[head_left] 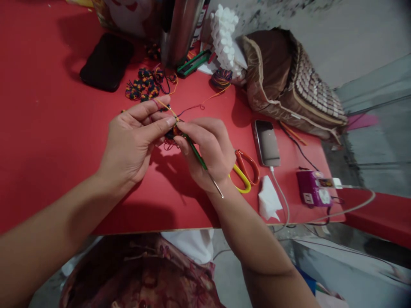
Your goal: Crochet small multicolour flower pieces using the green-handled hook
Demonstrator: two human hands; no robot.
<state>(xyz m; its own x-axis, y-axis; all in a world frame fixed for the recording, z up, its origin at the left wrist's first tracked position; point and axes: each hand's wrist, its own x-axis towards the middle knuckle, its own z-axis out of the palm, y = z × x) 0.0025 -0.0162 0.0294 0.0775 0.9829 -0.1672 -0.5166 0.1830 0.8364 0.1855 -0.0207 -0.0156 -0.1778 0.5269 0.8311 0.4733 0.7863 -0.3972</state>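
Yarn piece (pixel 170 133), small and dark with orange flecks, sits pinched between our two hands, over the middle of the red table (pixel 38 149). Starting from the left, we have a flat black case (pixel 107 62) lying at the far side, well apart from the work. Now our left hand (pixel 128 137): thumb and fingers pinching the piece, a yellow strand (pixel 167 107) running from the forefinger. If that finger dips, we'd expect the strand to slacken and a loop to slip. Just beyond lies a bumpy yarn strip (pixel 141 85), close enough that loose ends could catch in it. On to our right hand (pixel 208 147), thumb and fingers pressed around a slim green-handled tool (pixel 196 152), its working tip hidden from us; pull too hard there and the strand might split. Farther right, the yarn ball (pixel 221 79) sends out a line with a small curl in it, and that could tighten into a knot. Beside our right wrist, scissors (pixel 246 185) show red and yellow handles; a forearm sweep might knock them. Finally, the phone (pixel 267 143), its cable (pixel 287 207) running past the near edge: snag that, and the phone could slide.
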